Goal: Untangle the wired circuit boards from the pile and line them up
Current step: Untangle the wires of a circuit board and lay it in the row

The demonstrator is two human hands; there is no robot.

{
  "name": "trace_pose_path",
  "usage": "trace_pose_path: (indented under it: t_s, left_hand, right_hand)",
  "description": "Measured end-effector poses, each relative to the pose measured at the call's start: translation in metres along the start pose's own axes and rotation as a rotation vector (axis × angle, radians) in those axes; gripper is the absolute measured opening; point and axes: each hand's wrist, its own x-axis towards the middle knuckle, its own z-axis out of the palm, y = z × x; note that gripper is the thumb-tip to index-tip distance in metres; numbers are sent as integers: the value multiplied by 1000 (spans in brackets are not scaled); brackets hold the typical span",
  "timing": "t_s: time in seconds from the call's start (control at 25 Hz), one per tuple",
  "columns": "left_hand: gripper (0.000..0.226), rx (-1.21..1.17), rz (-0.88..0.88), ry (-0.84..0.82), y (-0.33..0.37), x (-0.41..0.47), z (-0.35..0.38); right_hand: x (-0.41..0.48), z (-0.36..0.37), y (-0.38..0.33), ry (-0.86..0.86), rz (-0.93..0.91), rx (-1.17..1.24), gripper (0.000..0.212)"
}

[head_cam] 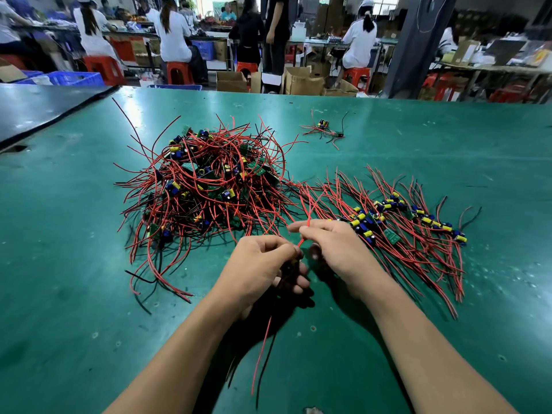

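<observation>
1. head view: the hands sit close together over the near middle of the tabletop, almost touching. the left hand is curled round a wired board whose body is mostly hidden by its fingers. the right hand pinches a red wire just beyond the left.
2. the red wire runs from the hands away toward the far edge, its long axis pointing at the gap between pile and row. its far end is lost among other wires, so i cannot tell whether it is free. trailing leads, one red and one black, hang from the left hand toward the near edge.
3. the pile lies beyond the hands and to their left, nearer the left hand.
4. the row of sorted boards slants toward the right edge, starting just beside the right hand. that hand looks better placed to lay the next board down.
5. the boards are small and green, with yellow and blue parts and thin, limp red and black wires that are likely to snag.
6. a stray cluster sits well apart, toward the far edge.
</observation>
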Motion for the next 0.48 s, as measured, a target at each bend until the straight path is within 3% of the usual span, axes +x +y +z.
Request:
trace_pose_path:
  t_s: [0.2, 0.36, 0.48]
  left_hand:
    - [13, -64, -47, -29, -1, 0, 1]
    - [19, -79, -6, 10, -3, 2, 2]
    - [19, -42, 39, 48, -3, 2, 1]
  right_hand:
    - [4, -3, 4, 41, -53, 7, 23]
    - [-6, 10, 6, -114, 9, 257, 15]
    - [-9, 11, 3, -176, 27, 287, 16]
